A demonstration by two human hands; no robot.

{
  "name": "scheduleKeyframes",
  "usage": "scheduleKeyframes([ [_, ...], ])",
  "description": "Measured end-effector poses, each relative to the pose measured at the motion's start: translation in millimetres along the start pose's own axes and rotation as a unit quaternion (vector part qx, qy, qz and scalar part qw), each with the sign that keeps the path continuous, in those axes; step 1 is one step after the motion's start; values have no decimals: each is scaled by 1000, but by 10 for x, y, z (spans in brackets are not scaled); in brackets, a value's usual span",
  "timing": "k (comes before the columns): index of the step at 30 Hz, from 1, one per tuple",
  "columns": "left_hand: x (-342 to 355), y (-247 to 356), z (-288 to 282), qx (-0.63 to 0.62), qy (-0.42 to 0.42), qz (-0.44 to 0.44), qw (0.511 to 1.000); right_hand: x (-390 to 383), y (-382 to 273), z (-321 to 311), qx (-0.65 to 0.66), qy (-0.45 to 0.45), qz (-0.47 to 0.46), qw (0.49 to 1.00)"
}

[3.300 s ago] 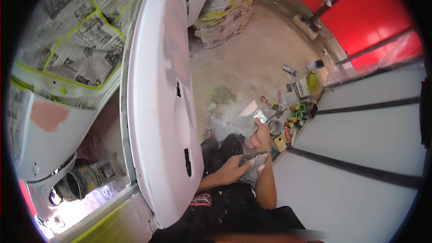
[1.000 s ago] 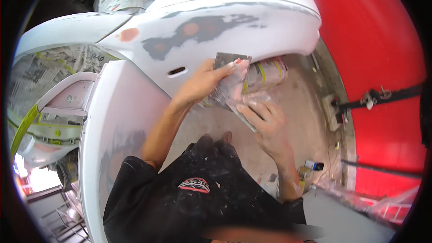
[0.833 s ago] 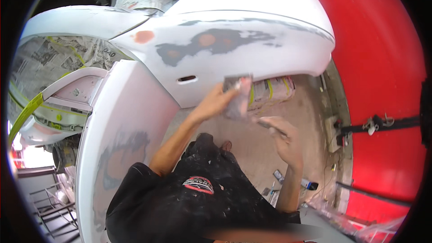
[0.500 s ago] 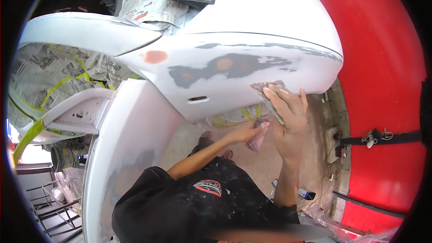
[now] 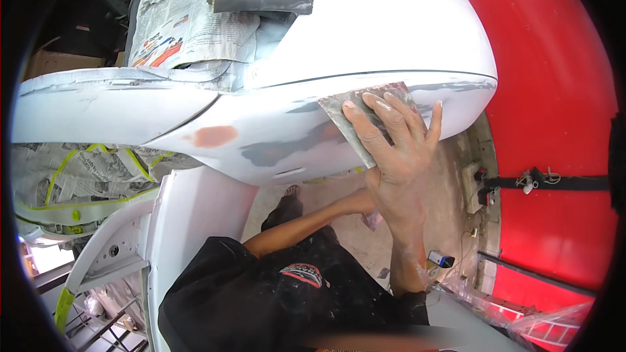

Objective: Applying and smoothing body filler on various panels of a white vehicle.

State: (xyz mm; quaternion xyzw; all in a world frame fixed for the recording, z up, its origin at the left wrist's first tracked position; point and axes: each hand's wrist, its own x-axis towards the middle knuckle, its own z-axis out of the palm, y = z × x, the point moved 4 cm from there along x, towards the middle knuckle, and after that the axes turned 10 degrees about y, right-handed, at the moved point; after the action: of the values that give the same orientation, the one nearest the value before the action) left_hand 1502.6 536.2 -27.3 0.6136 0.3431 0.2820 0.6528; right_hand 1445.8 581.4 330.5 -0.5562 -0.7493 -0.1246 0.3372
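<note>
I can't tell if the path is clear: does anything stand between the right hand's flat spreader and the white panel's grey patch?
Nothing visible does. The spreader, under the right hand, overlaps part of the grey patch in view; whether they touch is unclear. The left hand sits lower, away from both.

My one wide fisheye view looks down from my head, close above my black cloth shirt, facing my right hand and the white, rounded, grey-patched car panel beyond.
</note>
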Motion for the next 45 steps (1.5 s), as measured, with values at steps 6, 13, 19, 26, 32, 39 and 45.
scheduleKeyframes([
  [6,-14,-11,-94,10,-15,-8,1000,81,-2,83,-36,-29,-8,999],
  [13,-19,36,-154,24,-29,-12,999,186,-11,101,-37,-19,-11,999],
  [19,-70,2,-229,39,-30,-26,998,60,6,192,-20,-39,-6,999],
  [26,-204,-42,-323,60,-34,-39,997,-544,62,456,-3,63,22,998],
  [32,-267,13,-351,80,-52,-39,995,-492,102,187,-19,37,39,998],
  [39,-266,118,-336,98,-63,-28,993,-144,17,158,-12,57,28,998],
  [45,-337,187,-339,107,-74,-22,991,71,-86,129,-21,-4,21,1000],
])
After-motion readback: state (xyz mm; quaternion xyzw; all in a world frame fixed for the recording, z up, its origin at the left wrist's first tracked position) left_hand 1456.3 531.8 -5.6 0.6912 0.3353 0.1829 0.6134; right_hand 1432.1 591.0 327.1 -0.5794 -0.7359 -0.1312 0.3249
